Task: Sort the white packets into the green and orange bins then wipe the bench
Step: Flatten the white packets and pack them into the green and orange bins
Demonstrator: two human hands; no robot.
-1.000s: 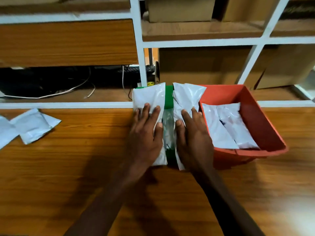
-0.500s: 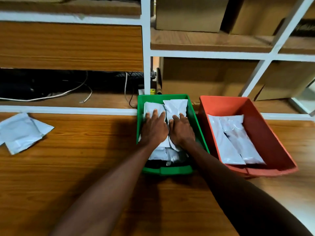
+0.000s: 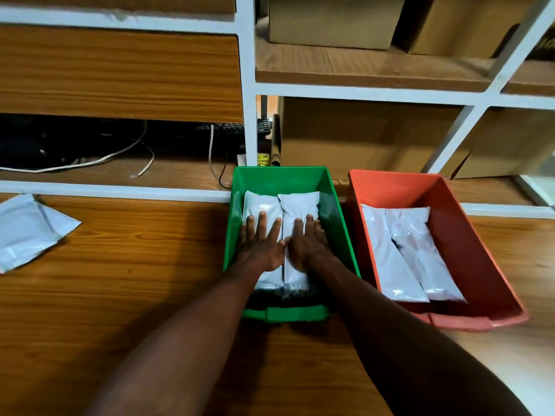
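A wood-grain bench point(image 3: 150, 295) runs under white-framed shelving, with the green bin point(image 3: 333, 205) at twelve o'clock and the orange bin point(image 3: 468, 241) at two. The left hand point(image 3: 260, 244) and right hand point(image 3: 304, 246) lie flat, fingers spread and gripping nothing, on two white packets point(image 3: 297, 205) in the green bin. Loose packets point(image 3: 27, 232) wait at nine o'clock; they look light, soft and slick, best pinched at an edge.

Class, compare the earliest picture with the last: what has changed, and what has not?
Both hands, left hand and right hand, pushed two white packets from the rim down into the green bin, now flat on them. Orange bin and loose packets unchanged.
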